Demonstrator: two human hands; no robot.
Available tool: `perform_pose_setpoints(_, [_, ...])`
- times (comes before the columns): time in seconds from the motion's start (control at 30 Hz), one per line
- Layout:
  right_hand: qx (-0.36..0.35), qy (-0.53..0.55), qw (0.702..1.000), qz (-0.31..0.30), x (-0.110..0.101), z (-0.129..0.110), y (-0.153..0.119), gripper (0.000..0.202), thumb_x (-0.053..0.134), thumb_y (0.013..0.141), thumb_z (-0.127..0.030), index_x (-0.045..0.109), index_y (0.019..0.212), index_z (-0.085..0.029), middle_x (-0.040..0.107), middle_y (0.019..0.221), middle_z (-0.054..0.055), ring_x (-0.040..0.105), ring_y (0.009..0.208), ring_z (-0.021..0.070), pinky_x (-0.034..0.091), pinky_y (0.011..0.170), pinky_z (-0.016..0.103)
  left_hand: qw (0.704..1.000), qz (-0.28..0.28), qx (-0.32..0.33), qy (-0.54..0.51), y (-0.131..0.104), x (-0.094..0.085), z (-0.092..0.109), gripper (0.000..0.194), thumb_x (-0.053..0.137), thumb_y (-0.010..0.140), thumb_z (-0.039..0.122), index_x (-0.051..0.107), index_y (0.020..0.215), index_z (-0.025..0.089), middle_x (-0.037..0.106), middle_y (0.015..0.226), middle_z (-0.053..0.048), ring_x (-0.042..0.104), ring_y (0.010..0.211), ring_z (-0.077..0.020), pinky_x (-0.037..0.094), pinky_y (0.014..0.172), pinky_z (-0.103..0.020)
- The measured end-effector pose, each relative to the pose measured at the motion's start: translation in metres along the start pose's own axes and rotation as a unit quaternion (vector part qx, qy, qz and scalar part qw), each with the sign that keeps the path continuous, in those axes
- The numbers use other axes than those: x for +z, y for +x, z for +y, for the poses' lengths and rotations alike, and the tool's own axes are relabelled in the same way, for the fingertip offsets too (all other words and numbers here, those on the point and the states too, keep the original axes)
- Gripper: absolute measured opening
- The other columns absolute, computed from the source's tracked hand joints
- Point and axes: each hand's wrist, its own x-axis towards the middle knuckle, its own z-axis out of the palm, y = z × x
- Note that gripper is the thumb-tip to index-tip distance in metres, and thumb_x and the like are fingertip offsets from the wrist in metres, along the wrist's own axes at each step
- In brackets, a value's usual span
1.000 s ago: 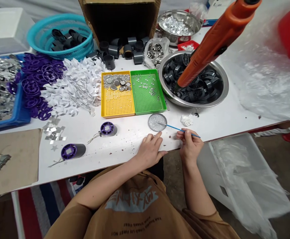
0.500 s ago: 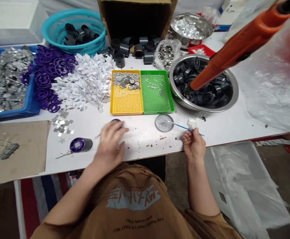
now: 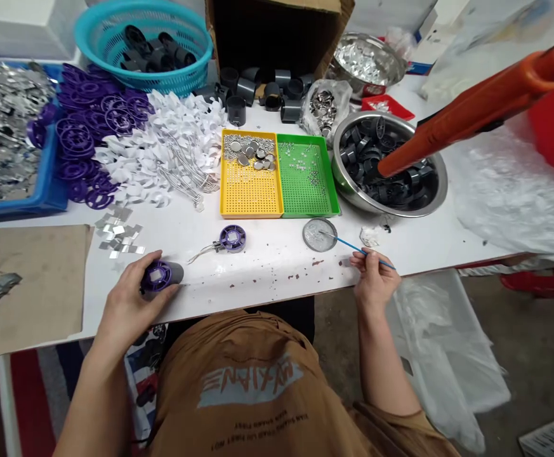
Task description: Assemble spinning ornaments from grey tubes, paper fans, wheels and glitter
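Fingers of the right hand (image 3: 374,279) pinch a blue stick (image 3: 360,249), tip pointing up-left into the round dish (image 3: 319,234).

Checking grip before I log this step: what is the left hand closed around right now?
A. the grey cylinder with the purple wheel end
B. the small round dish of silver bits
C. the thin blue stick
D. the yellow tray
A: the left hand wraps the grey cylinder with the purple wheel end near the table edge, while the right hand pinches the thin blue stick, whose tip rests in the small round dish.
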Motion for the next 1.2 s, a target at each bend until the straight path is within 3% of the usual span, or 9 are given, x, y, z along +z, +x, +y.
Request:
perform_pose_setpoints(0.23, [0.173,0.096,0.98,0.03,-0.004,0.001,0.011,0.038,0.081,0.064,-0.043,0.068,0.079,-0.011,0.071,0.061,0.001,0.065,0.05,0.0076,0.056,0.05,0.015,0.994,0.031,-0.092,-0.041,-0.002,0.006,-0.008,0.061,0.072,0.071,0.046,0.051,0.127,0.033,0.064,0.121,0.0,0.062,0.111,-0.03,0.048,0.101,-0.048])
perform_pose_setpoints(0.33, [0.204,0.099,0.973,0.041,-0.004,0.004,0.014,0.036,0.08,0.067,-0.043,0.066,0.077,-0.011,0.07,0.06,0.001,0.064,0.048,0.0078,0.055,0.047,0.016,0.992,0.041,-0.062,-0.099,-0.006,0.002,-0.002,0.064,0.074,0.07,0.043,0.048,0.128,0.031,0.065,0.119,-0.001,0.061,0.114,-0.0284,0.047,0.103,-0.047])
perform_pose_setpoints(0.43, [0.21,0.09,0.973,0.046,-0.004,0.006,0.016,0.035,0.076,0.071,-0.044,0.065,0.077,-0.011,0.069,0.059,0.001,0.063,0.046,0.0067,0.054,0.047,0.015,0.984,0.005,0.003,-0.18,-0.008,-0.002,0.024,0.068,0.076,0.069,0.04,0.046,0.128,0.028,0.065,0.119,-0.004,0.061,0.114,-0.0264,0.05,0.1,-0.043])
perform_pose_setpoints(0.53, [0.22,0.098,0.969,0.048,-0.004,0.005,0.018,0.033,0.074,0.074,-0.043,0.065,0.076,-0.011,0.069,0.059,0.0,0.062,0.046,0.0061,0.053,0.047,0.014,0.972,-0.072,0.073,-0.213,-0.001,0.009,0.068,0.061,0.077,0.07,0.035,0.048,0.123,0.025,0.064,0.119,-0.005,0.062,0.111,-0.0246,0.052,0.096,-0.039])
perform_pose_setpoints(0.63, [0.214,0.131,0.968,0.024,-0.005,-0.004,0.014,0.03,0.076,0.073,-0.04,0.066,0.078,-0.012,0.069,0.06,-0.001,0.063,0.049,0.0051,0.052,0.049,0.013,0.957,-0.13,0.175,-0.19,0.013,0.038,0.108,0.052,0.075,0.071,0.026,0.051,0.117,0.023,0.063,0.118,-0.005,0.061,0.111,-0.0232,0.051,0.096,-0.038])
perform_pose_setpoints(0.73, [0.167,0.146,0.974,-0.043,-0.004,-0.02,0.0,0.029,0.077,0.072,-0.04,0.067,0.08,-0.014,0.069,0.063,-0.001,0.063,0.051,0.0055,0.052,0.051,0.014,0.955,-0.138,0.211,-0.153,0.03,0.075,0.127,0.052,0.075,0.069,0.019,0.051,0.115,0.021,0.064,0.113,-0.006,0.061,0.107,-0.025,0.052,0.092,-0.04])
perform_pose_setpoints(0.83, [0.107,0.12,0.979,-0.127,0.001,-0.035,-0.02,0.025,0.073,0.077,-0.04,0.069,0.082,-0.016,0.07,0.064,0.0,0.064,0.053,0.0083,0.054,0.055,0.02,0.958,-0.135,0.215,-0.137,0.04,0.099,0.127,0.053,0.075,0.069,0.019,0.05,0.116,0.02,0.064,0.112,-0.008,0.06,0.107,-0.0261,0.051,0.092,-0.042])
perform_pose_setpoints(1.0, [0.043,0.08,0.97,-0.226,0.015,-0.045,-0.039,0.018,0.067,0.083,-0.034,0.072,0.084,-0.017,0.07,0.066,0.002,0.066,0.057,0.0137,0.055,0.057,0.028,0.954,-0.102,0.235,-0.158,0.037,0.105,0.116,0.067,0.078,0.071,0.03,0.044,0.127,0.021,0.058,0.124,-0.01,0.054,0.118,-0.0264,0.046,0.101,-0.044])
perform_pose_setpoints(1.2, [0.049,0.106,0.973,-0.199,0.019,-0.043,-0.028,0.019,0.068,0.082,-0.035,0.071,0.083,-0.016,0.07,0.065,0.002,0.065,0.054,0.0132,0.054,0.055,0.027,0.956,-0.058,0.237,-0.162,0.028,0.112,0.113,0.061,0.072,0.078,0.038,0.044,0.128,0.02,0.058,0.125,-0.012,0.053,0.119,-0.0275,0.044,0.104,-0.047])
